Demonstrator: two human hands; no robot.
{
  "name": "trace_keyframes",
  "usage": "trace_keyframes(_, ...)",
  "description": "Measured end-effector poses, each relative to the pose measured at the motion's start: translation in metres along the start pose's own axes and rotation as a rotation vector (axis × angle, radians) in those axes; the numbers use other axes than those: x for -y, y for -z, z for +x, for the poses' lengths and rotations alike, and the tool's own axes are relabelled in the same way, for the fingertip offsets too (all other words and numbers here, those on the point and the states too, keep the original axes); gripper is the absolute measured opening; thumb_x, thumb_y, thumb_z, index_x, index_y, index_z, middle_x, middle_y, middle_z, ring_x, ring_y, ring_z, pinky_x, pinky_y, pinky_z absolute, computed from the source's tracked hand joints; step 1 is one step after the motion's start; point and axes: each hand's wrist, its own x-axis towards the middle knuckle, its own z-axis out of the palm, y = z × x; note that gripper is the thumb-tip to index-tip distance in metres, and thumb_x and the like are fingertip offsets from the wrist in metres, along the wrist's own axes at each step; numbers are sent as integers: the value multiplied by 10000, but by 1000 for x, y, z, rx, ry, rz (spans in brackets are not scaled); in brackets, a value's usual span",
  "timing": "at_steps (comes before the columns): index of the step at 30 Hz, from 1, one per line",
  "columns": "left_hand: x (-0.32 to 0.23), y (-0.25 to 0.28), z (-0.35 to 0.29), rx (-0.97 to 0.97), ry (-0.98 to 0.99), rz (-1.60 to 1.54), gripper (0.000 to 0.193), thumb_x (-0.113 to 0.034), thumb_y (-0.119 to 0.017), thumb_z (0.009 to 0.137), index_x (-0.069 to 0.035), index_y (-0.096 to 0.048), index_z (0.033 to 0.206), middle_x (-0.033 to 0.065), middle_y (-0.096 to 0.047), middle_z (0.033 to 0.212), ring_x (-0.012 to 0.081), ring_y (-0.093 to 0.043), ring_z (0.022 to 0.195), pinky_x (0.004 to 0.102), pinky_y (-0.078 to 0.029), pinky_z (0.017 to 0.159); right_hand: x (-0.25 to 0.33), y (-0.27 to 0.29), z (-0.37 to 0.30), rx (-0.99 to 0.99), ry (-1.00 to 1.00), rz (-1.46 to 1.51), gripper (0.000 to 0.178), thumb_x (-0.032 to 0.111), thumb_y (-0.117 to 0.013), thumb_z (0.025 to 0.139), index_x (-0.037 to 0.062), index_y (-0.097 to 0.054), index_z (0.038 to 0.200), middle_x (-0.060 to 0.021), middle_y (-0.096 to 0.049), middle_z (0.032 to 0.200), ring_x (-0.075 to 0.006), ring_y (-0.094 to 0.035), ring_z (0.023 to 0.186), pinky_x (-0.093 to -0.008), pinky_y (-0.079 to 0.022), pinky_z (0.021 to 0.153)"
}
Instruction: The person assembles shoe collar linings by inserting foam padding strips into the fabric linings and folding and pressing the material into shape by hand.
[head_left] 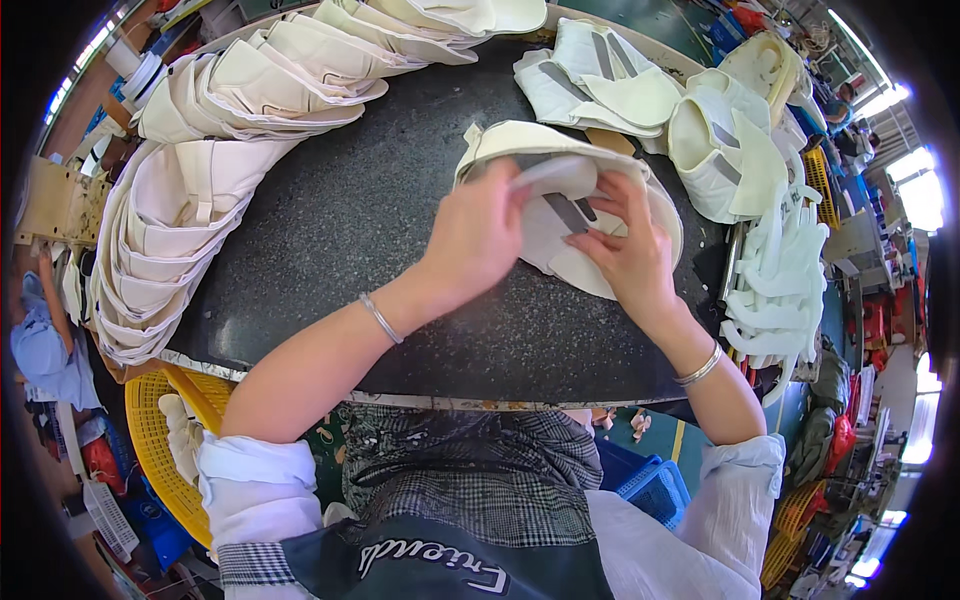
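A cream shoe upper point(590, 270) with dark grey strips inside it lies on the right half of the black tabletop, its far edge raised. My left hand point(475, 228) is closed at its left side, with the fingertips tucked under a curled pale flap point(560, 176). My right hand point(632, 240) has its fingers bent inside the opening. Its thumb lies near the grey strip, and the fingertips pinch the upper's inner edge. The upper partly hides the fingertips of both hands.
Overlapping cream uppers point(190, 190) line the table's left and far edges. More uppers with grey strips point(610, 75) lie far right, beside white moulded pieces point(775, 280) hanging at the right edge. A yellow basket point(150, 450) stands below left, a blue basket point(655, 490) below right.
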Motion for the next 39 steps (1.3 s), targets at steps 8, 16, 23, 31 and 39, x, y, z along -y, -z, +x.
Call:
trace_keyframes(8,10,-6,-6,151,-384,466,634,-176,-731,722,-73,-492,1300,137,-543,1316,333,-527,1205,392,-468,972,-2,6,0,28,158,-148,333,-85,-697,685,17,-618,992,-127,-584,1113,-236,-610,898,-334,-551,736)
trace_keyframes(16,7,-2,-6,280,-372,533,616,-209,-735,730,-111,-504,1292,130,-478,1390,377,-490,1237,412,-453,994,-1,15,-3,97,325,-312,200,-68,-686,674,19,-665,853,-101,-628,929,-267,-568,892,-355,-485,768)
trace_keyframes(23,2,-4,-3,329,-338,536,626,-184,-761,706,-104,-500,1269,146,-476,1386,415,-488,1225,435,-448,996,11,25,5,123,80,-250,131,2,-700,725,28,-695,853,-74,-642,882,-245,-558,855,-356,-466,759)
trace_keyframes(31,12,-1,-9,327,-397,578,617,-182,-743,731,-50,-474,1271,171,-434,1408,413,-457,1249,439,-409,1032,36,33,12,450,555,-620,185,139,-650,833,-24,-652,922,-136,-633,922,-275,-580,888,-360,-482,796)
trace_keyframes(39,26,62,22,590,-78,54,699,-18,-604,681,100,-294,1297,272,-490,1211,382,-521,1147,415,-416,990,12,-7,7,537,295,-261,803,432,-564,892,-56,-227,1434,-255,-251,1484,-391,-219,1398,-429,-201,1152)
